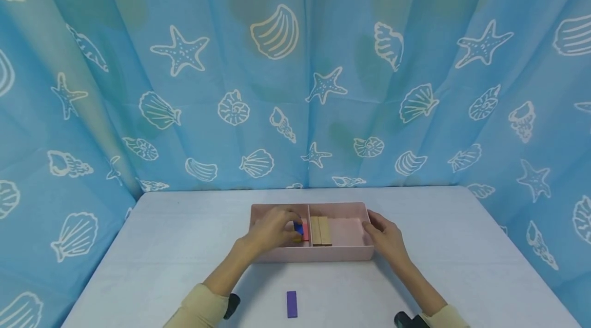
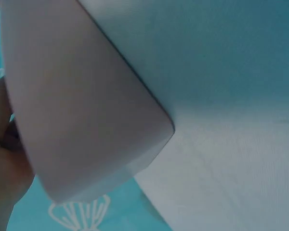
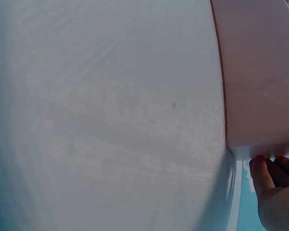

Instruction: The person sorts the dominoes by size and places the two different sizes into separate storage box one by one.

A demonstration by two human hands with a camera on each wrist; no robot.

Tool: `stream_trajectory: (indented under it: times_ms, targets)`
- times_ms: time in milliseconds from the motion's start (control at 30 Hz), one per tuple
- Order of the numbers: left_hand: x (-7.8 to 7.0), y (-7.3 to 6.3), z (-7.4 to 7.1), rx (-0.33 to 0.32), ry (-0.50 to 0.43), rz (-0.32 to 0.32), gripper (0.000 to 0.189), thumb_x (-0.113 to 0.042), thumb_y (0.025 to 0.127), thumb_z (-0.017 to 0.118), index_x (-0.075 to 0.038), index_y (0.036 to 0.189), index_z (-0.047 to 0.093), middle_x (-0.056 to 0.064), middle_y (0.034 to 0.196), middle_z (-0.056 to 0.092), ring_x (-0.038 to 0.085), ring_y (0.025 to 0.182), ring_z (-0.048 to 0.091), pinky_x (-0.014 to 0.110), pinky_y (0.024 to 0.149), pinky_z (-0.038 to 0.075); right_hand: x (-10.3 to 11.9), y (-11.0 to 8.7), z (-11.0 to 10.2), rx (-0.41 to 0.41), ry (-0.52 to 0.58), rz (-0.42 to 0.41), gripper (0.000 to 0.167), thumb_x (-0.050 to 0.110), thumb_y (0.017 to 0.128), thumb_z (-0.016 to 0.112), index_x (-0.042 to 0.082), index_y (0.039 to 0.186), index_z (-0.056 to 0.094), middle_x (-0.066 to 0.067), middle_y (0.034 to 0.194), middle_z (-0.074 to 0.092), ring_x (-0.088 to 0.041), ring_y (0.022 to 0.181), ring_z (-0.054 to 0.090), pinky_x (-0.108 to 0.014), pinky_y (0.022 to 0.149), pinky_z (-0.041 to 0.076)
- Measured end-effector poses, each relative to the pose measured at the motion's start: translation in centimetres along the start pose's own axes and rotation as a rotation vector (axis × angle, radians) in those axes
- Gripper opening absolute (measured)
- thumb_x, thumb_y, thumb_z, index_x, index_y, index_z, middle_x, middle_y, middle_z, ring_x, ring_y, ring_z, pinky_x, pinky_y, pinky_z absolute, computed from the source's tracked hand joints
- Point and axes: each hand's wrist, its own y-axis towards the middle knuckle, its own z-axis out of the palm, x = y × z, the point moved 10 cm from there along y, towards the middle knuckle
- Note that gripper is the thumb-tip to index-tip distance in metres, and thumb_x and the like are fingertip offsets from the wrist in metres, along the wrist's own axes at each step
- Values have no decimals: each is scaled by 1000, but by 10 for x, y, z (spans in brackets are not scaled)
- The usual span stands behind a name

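A pink two-compartment box (image 1: pixel 341 254) stands on the white table. My left hand (image 1: pixel 272 229) reaches into its left compartment and pinches a blue block (image 1: pixel 298 227) between thumb and fingers. Beside that block a red block (image 1: pixel 306 232) shows against the divider, and a bit of yellow peeks out below; the hand hides the rest of this compartment. Light wooden blocks (image 1: pixel 320 230) lie side by side in the right compartment, along the divider. At the box's right end my right hand (image 1: pixel 387 238) grips the wall, its fingertips (image 3: pixel 260 166) against the outside.
A purple block (image 1: pixel 292 304) lies on the white tabletop (image 1: pixel 184 246) in front of the box. Behind and at both sides hangs a blue curtain (image 1: pixel 286 164) with white shell and starfish drawings. The left wrist view shows mostly the box's outer wall (image 2: pixel 82 106).
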Motion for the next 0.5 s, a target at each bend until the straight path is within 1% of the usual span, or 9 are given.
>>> stream_trajectory:
  times_ms: [133,233,367,500]
  targets:
    - [6,7,10,34,30,-12,24,-15,86,79,-7,109,74,1,107,69,18,99,64,30,87,54,0,-1,0,0,7,4,51,23,103,52,-2,146,43,-22,148,45,-40,136,41,-51,109,38]
    - [9,10,15,54,41,-24,22,-15,87,78,-8,108,74,1,105,67,18,97,62,29,85,54,-1,-1,0,3,18,8,51,23,103,52,-2,146,43,-22,148,44,-40,136,41,-50,109,38]
    - [11,14,21,64,27,-22,21,-13,86,78,-7,107,74,1,106,66,18,98,62,29,86,53,-2,1,1,5,23,10,51,23,103,52,-2,147,42,-22,149,44,-40,137,40,-50,110,37]
    - [13,16,25,70,-2,-10,21,-12,86,78,-7,106,74,1,107,66,17,97,63,24,84,53,-3,1,1,6,24,15,51,23,103,51,-1,147,42,-22,148,44,-39,136,41,-50,110,37]
